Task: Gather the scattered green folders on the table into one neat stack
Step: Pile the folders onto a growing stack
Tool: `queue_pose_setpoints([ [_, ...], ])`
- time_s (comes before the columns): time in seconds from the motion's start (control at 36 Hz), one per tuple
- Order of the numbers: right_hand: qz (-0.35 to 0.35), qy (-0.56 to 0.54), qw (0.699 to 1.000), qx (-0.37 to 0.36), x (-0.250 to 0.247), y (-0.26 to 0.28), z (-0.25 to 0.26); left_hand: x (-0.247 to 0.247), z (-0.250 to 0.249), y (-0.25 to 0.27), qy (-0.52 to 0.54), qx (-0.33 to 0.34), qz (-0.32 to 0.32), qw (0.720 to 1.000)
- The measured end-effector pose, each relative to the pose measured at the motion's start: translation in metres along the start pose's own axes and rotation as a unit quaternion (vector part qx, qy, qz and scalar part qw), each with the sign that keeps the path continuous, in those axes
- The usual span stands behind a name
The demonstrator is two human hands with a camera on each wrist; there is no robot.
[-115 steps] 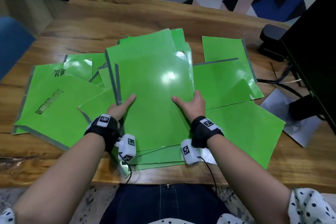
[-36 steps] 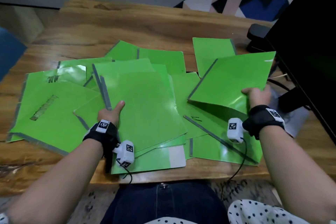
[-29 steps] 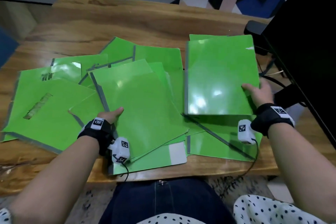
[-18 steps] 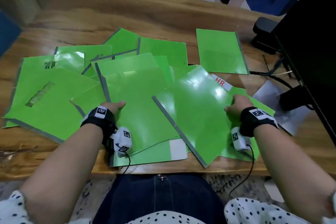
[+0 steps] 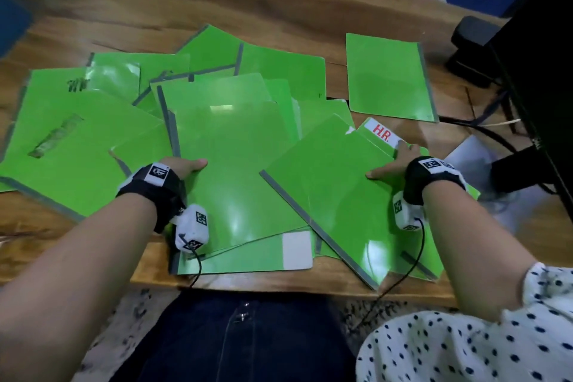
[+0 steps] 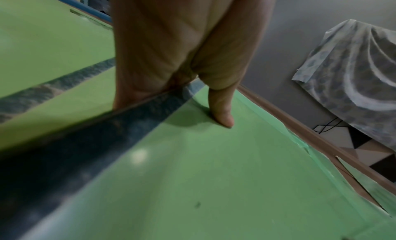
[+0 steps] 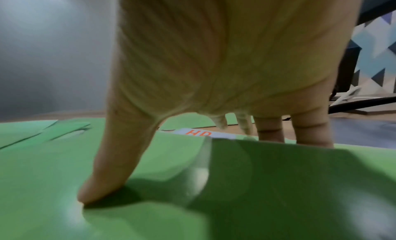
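Observation:
Several green folders lie scattered over the wooden table (image 5: 248,6). My left hand (image 5: 183,166) grips the left edge of the central folder stack (image 5: 235,170). In the left wrist view its thumb (image 6: 222,115) presses on top of the stack (image 6: 214,184) while the fingers go under the grey spine. My right hand (image 5: 393,161) pinches the right edge of a tilted green folder (image 5: 335,195) that overlaps the stack. In the right wrist view this hand's thumb (image 7: 102,184) lies on that folder (image 7: 193,209) and its fingers curl behind the edge. A folder labelled HR (image 5: 381,133) lies beneath it.
One lone folder (image 5: 387,77) lies at the far right, and more folders (image 5: 71,146) spread out to the left. A black monitor (image 5: 542,56), its cables (image 5: 483,130), a black object (image 5: 471,40) and a grey sheet (image 5: 474,158) crowd the right side. The table's front edge is close to my lap.
My right hand lifted a folder from the right side, swung it over and lowered it at a tilt onto the central stack. My left hand kept its grip on the stack.

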State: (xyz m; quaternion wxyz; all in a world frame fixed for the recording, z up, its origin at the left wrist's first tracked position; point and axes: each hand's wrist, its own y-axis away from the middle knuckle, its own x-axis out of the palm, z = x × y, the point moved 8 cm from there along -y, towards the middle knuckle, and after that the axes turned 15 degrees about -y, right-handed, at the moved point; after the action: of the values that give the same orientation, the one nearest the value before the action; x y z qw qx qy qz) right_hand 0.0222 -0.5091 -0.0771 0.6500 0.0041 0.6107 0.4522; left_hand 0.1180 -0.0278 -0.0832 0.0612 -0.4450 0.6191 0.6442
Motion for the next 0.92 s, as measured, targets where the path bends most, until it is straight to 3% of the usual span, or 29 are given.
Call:
queue_pose_setpoints([
  [0.36, -0.018, -0.006, 0.999, -0.032, -0.005, -0.020, 0.016, -0.002, -0.001, -0.004, -0.022, -0.012, -0.015, 1.000],
  [0.64, -0.171, 0.015, 0.984, -0.039, -0.044, 0.010, 0.024, -0.002, -0.001, -0.003, -0.008, -0.001, -0.012, 1.000],
  [0.81, -0.158, -0.152, 0.972, -0.086, -0.081, 0.031, 0.039, -0.004, -0.003, 0.003, -0.025, 0.016, -0.005, 1.000],
  [0.92, -0.141, -0.269, 0.947, -0.105, -0.103, 0.028, 0.047, -0.005, -0.003, 0.008, -0.018, 0.018, -0.005, 1.000],
])
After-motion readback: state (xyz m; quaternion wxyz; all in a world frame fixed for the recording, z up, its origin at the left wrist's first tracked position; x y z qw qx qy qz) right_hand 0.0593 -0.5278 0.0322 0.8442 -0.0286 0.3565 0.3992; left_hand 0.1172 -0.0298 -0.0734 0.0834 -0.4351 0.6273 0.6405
